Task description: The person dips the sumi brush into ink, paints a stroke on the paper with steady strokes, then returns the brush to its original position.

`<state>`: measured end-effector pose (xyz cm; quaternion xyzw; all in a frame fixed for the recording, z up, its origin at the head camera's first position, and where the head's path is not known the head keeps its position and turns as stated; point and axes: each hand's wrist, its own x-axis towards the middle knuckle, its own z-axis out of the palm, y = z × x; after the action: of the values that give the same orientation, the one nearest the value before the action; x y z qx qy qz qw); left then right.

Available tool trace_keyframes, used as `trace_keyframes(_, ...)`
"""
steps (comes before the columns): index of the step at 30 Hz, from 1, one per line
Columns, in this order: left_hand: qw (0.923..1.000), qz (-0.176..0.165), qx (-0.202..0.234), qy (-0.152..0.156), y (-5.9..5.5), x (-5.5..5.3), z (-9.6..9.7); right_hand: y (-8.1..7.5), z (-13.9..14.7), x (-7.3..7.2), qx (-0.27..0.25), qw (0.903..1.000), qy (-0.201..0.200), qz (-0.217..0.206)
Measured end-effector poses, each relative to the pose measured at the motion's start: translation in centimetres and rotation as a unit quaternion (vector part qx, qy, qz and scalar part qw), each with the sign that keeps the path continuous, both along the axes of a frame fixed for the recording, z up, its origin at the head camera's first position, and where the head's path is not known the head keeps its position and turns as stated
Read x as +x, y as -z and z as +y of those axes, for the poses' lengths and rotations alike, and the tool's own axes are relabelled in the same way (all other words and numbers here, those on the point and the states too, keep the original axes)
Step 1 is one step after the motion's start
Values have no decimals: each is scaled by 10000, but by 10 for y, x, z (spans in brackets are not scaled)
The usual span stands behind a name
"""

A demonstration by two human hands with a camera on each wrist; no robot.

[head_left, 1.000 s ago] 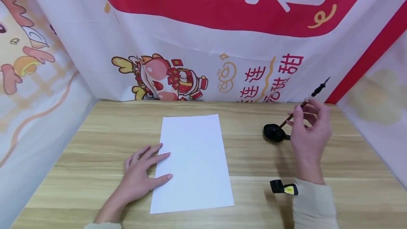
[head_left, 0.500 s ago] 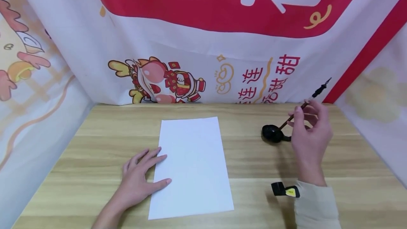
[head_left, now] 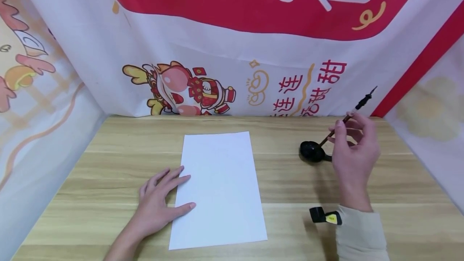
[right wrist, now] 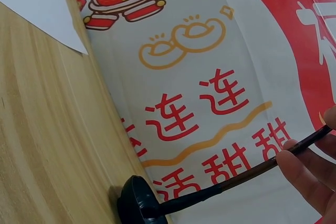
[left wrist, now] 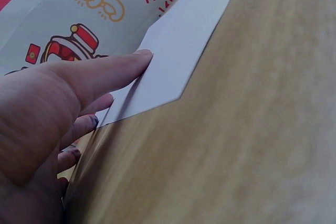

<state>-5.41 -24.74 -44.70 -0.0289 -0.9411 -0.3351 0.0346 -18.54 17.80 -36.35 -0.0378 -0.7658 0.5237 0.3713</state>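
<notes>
Right hand (head_left: 355, 156) pinches dark-brown brush (head_left: 327, 137) against round black dish (head_left: 309, 150) near wooden table's (head_left: 275, 132) back edge; left hand (head_left: 156, 208) (fingers spread) touches white paper (head_left: 221, 192).

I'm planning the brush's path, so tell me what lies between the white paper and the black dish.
Only bare wooden tabletop lies between the white paper and the black dish; the head view shows that stretch.

Bright light fills the head view; soft shadow falls left of the bare right hand (head_left: 355, 154) on the pale wood-grained tabletop (head_left: 290, 180). Both wrist views look dimmer; in the left, wood grain blurs and a shadow streaks the white rectangular paper sheet (left wrist: 176, 51).
</notes>
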Motion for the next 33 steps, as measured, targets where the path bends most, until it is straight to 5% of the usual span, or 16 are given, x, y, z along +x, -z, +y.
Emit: trace_keyframes(33,9999,-115,36,69,-2,-2,0,-2,5,-2,123,9995,0,281)
